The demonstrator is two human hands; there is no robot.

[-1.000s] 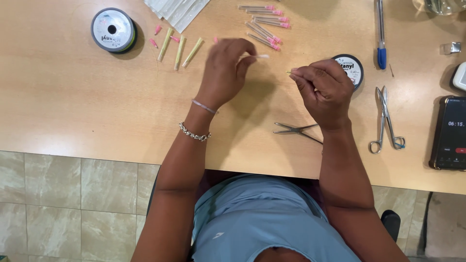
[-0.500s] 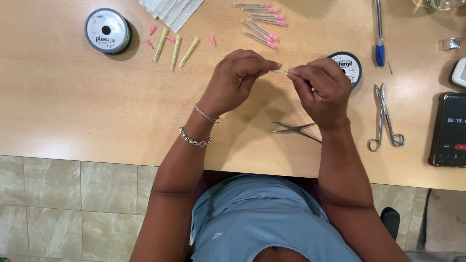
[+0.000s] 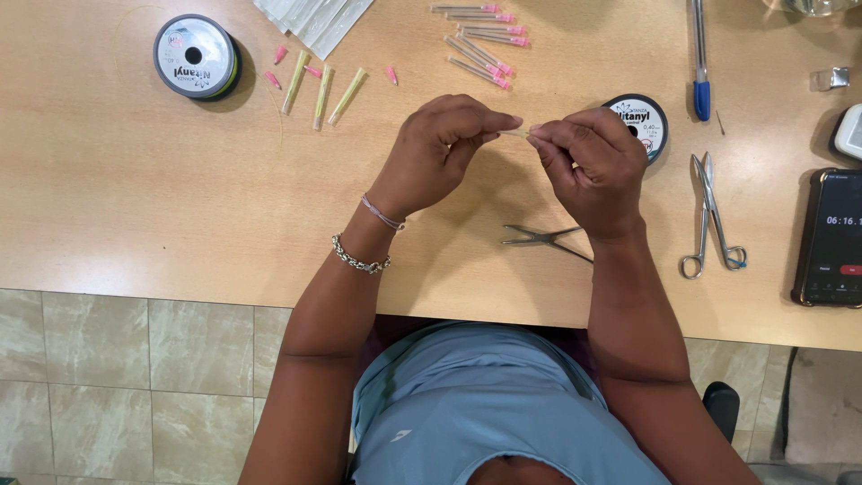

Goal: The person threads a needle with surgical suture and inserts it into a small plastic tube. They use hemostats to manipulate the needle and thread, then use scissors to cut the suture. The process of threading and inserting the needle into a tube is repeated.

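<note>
Hands now meet over the middle of the worktop (image 3: 135,198). One second ago they were apart, the left hand (image 3: 440,148) reaching toward the pink-tipped needles (image 3: 480,36) at the far edge; half a second ago the fingertips came together, and they have stayed so since. Judgement: the pick-up is done and fine fitting work on the small piece is under way.

Left hand: fingers curled, thumb and forefinger pinched on one end of a short pale-yellow tube (image 3: 516,133). Right hand (image 3: 588,162): closed likewise, pinching the other end. Tube held level between the two hands, clear of the worktop. Whether anything thin is threaded into it cannot be told.

Nearby: small thread spool (image 3: 648,115) just behind the right hand, forceps (image 3: 543,238) lying below it, scissors (image 3: 714,216) to the right.
</note>
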